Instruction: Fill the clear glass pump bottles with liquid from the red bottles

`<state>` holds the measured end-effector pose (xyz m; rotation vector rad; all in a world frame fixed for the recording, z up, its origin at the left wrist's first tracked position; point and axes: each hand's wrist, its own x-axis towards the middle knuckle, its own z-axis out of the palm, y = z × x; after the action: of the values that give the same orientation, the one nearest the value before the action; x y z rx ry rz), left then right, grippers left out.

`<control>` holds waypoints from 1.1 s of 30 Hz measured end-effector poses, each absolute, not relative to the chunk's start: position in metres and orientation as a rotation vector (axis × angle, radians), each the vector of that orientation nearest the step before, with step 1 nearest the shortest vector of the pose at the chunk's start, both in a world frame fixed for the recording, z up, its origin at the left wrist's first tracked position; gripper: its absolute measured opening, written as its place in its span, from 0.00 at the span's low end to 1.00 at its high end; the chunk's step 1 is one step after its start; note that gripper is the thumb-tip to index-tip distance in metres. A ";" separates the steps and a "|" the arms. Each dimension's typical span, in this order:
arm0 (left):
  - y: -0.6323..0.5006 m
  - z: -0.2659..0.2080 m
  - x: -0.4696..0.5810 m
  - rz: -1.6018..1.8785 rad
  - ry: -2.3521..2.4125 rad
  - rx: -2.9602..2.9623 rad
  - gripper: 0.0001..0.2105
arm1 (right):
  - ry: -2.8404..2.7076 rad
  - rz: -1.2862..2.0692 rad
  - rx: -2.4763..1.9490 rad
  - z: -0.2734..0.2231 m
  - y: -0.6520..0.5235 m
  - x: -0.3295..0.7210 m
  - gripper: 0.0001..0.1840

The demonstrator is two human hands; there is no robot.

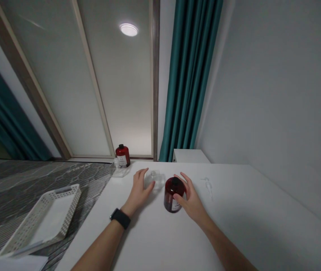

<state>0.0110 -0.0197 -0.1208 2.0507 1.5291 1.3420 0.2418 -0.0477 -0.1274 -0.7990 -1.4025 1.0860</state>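
Note:
My right hand (188,197) is wrapped around the side of a dark red see-through bottle (170,197). The bottle has a black top and a white label, and stands upright or nearly so on the white table (160,241). A clear, see-through object (155,180), perhaps glass or plastic, lies to its left. Beside that object is my left hand (140,190), wearing a black watch, with thumb and fingers apart; whether they touch it I cannot tell.
A second red bottle (123,156) with a black cap stands at the table's far left corner, beside a clear container (119,172). Some thin clear piece (208,186) lies on the right. Left of the table is a white perforated basket (70,214). A white cabinet (190,155) stands behind.

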 end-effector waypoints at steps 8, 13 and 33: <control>-0.053 -0.085 0.034 1.487 1.283 2.114 0.13 | -1.441 1.160 -0.744 -0.125 -0.051 0.235 0.44; -0.063 -0.080 0.042 1.373 1.118 2.136 0.14 | -1.519 1.138 -0.753 -0.124 -0.062 0.222 0.43; -0.075 -0.075 0.047 1.203 0.932 2.016 0.15 | -1.723 0.951 -0.770 -0.123 -0.079 0.229 0.38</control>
<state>0.0474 -0.0749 -0.0751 2.0158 0.9318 1.2031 0.2286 -0.0795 -0.1227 -0.7701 -1.7229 0.9509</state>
